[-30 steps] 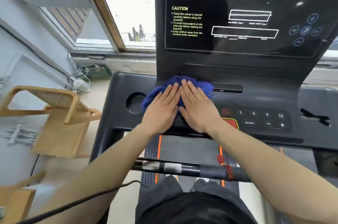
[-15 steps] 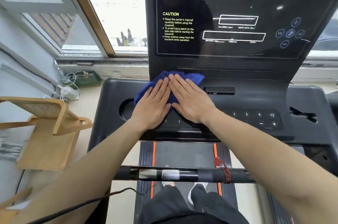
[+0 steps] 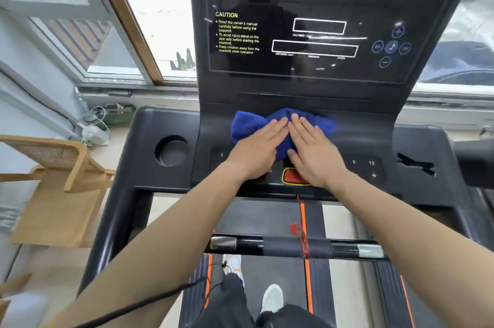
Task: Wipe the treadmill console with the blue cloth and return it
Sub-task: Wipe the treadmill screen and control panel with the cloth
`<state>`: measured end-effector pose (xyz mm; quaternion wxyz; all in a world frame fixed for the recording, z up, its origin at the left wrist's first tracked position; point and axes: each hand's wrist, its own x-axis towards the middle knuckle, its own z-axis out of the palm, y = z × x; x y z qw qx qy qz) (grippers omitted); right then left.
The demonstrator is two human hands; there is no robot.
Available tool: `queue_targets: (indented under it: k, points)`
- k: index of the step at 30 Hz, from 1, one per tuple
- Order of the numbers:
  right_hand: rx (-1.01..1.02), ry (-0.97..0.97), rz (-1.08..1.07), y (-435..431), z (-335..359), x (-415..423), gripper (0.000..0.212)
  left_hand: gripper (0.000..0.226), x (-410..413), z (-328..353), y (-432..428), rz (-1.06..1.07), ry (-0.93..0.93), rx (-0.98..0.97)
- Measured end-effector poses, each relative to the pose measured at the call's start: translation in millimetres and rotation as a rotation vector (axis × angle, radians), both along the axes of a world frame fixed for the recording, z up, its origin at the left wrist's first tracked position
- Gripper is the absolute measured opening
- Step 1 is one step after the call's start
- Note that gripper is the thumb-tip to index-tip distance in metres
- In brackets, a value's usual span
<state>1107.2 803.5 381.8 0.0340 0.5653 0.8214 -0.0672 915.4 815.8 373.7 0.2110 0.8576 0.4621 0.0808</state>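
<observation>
Wiping in progress: left hand point(image 3: 256, 152) and right hand point(image 3: 315, 152) spread flat, palms down, side by side on crumpled blue terry cloth point(image 3: 248, 124), at rear of black plastic treadmill console point(image 3: 361, 137). Glossy display panel point(image 3: 320, 33) apparently untouched; return of cloth outstanding.

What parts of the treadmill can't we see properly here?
Head view only:
- Keypad numbers between 3 and 9: covered by the left hand, right hand and blue cloth.
- Red button: partly under the right hand.
- Top of the display panel: cut off by the frame's edge.
- Small labels under the display boxes: too blurred to read.
</observation>
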Motion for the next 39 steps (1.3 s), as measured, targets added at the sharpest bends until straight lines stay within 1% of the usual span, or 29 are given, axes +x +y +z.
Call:
queue_targets:
  k: [2,6,8,10,13,15,17,19,20,22,25,28,31,35,39]
  points:
    - [-0.017,0.025,0.074,-3.7,-2.7,-27.1,0.068,0.065,-21.7,-4.5,-19.3,0.102,-0.048,-0.014]
    - [-0.053,0.032,0.208,-20.3,-9.0,-82.2,0.069,0.059,-55.6,-2.4,-63.8,0.3,-0.048,0.023]
    - [-0.064,0.025,0.252,-33.3,-11.5,-92.1,0.069,0.058,-61.6,-0.2,-82.8,0.331,-0.024,0.031]
    - [-0.075,0.017,0.312,-42.0,-11.6,-81.7,0.068,0.059,-60.5,-4.0,-98.4,0.327,0.041,0.016]
    - [-0.074,0.029,0.337,-36.1,-7.6,-32.5,0.062,0.06,-36.2,-7.6,-98.6,0.268,0.094,-0.035]
    - [-0.072,0.048,0.292,-24.6,-6.0,12.3,0.057,0.055,-0.8,-5.0,-84.6,0.208,0.09,-0.067]
    - [-0.062,0.044,0.193,-22.2,-8.1,59.7,0.056,0.053,45.0,-3.7,-67.5,0.129,0.105,-0.068]
    - [-0.057,0.052,0.063,-34.2,-11.2,102.7,0.057,0.053,93.8,-3.6,-55.3,0.045,0.122,-0.072]
    - [-0.056,0.059,-0.008,-44.1,-13.6,120.5,0.062,0.053,117.2,-4.4,-52.6,0.001,0.144,-0.072]
    - [-0.026,0.074,-0.127,-65.2,-20.7,147.8,0.071,0.054,156.7,-6.3,-52.1,-0.091,0.199,-0.05]
    - [-0.003,0.102,-0.243,-92.0,-25.3,156.2,0.067,0.054,179.3,-6.9,-61.9,-0.179,0.219,-0.008]
    - [0.027,0.106,-0.214,-97.8,-24.8,134.4,0.061,0.053,151.1,-11.2,-68.5,-0.204,0.167,0.05]
    - [0.035,0.079,-0.063,-92.3,-27.1,87.9,0.061,0.055,90.0,-23.9,-78.1,-0.143,0.167,0.117]
    - [0.013,0.095,0.082,-79.5,-28.7,-2.8,0.064,0.054,-2.3,-31.5,-95.2,0.035,0.224,0.151]
    - [-0.005,0.111,0.194,-61.1,-26.9,-89.2,0.065,0.055,-68.1,-28.3,-107.7,0.248,0.252,0.147]
